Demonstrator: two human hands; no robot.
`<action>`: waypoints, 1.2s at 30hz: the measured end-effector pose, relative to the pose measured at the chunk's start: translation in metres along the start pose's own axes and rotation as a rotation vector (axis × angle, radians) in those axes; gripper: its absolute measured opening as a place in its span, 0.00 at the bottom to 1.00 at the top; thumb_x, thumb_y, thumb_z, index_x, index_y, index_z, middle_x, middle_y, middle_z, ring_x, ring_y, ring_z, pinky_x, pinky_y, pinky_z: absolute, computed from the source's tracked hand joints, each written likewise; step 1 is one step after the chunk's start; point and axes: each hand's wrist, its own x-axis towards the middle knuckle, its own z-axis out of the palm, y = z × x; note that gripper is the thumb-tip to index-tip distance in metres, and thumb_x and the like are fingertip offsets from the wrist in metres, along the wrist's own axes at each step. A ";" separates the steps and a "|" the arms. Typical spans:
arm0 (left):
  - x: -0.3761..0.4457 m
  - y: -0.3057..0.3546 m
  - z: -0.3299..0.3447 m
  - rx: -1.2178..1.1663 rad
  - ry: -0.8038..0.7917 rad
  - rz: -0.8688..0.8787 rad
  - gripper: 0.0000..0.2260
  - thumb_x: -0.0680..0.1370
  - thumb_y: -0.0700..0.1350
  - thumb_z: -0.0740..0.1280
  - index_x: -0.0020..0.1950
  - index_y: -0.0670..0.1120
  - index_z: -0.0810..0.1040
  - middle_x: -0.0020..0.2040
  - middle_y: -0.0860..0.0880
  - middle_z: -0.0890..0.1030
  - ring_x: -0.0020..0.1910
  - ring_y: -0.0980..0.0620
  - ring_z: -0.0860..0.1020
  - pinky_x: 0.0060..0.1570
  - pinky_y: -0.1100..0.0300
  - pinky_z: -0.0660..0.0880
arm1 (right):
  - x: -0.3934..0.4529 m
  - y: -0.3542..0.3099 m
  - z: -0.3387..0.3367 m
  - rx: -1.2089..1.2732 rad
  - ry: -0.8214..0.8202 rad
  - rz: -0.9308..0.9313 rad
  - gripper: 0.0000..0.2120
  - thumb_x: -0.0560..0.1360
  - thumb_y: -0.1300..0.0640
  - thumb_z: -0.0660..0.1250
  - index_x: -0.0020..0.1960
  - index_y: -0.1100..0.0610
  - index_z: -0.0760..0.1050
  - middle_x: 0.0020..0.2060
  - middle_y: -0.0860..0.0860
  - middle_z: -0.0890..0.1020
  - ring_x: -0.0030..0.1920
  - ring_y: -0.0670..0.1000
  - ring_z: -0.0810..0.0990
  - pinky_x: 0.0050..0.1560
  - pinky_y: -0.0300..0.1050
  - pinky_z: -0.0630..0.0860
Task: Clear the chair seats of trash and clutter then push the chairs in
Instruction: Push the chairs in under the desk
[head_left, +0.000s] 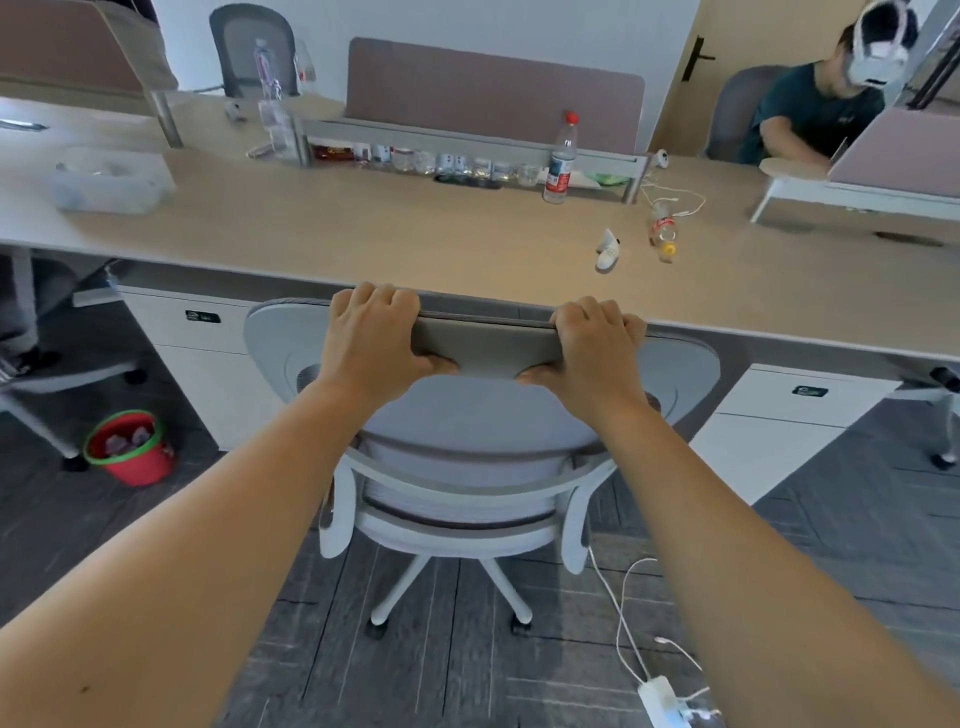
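- My left hand (375, 340) and right hand (597, 348): both clenched over the top edge of the grey mesh office chair (483, 405).
- Chair: backrest touching the long beige wooden desk (363, 228) edge.

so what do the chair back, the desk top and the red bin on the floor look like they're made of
Chair back: pale grey woven fabric or mesh, matte, on a smooth grey frame that looks like moulded plastic. Both hands grip its top edge.
Desk top: light wood-grain surface, probably laminate; flat with a low sheen.
Red bin: looks like plastic, with a green rim, smooth and evenly coloured.
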 end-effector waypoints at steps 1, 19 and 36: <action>0.008 0.000 0.003 0.002 -0.002 -0.010 0.27 0.65 0.58 0.73 0.50 0.37 0.73 0.53 0.39 0.78 0.57 0.41 0.71 0.59 0.49 0.63 | 0.009 0.003 0.002 0.002 -0.001 -0.005 0.26 0.69 0.45 0.70 0.59 0.61 0.70 0.58 0.55 0.73 0.60 0.56 0.67 0.53 0.44 0.52; 0.147 -0.050 0.045 -0.070 -0.014 0.070 0.25 0.65 0.56 0.74 0.49 0.37 0.73 0.51 0.38 0.77 0.54 0.41 0.70 0.56 0.49 0.62 | 0.143 0.007 0.038 0.009 -0.010 0.059 0.26 0.69 0.46 0.71 0.58 0.62 0.70 0.58 0.57 0.73 0.59 0.57 0.67 0.58 0.50 0.59; 0.184 -0.047 0.059 0.011 0.009 0.074 0.26 0.65 0.56 0.74 0.50 0.37 0.74 0.51 0.37 0.77 0.52 0.39 0.71 0.55 0.46 0.64 | 0.183 0.029 0.048 0.012 -0.002 0.015 0.25 0.69 0.45 0.70 0.58 0.60 0.69 0.57 0.56 0.72 0.58 0.56 0.67 0.49 0.46 0.54</action>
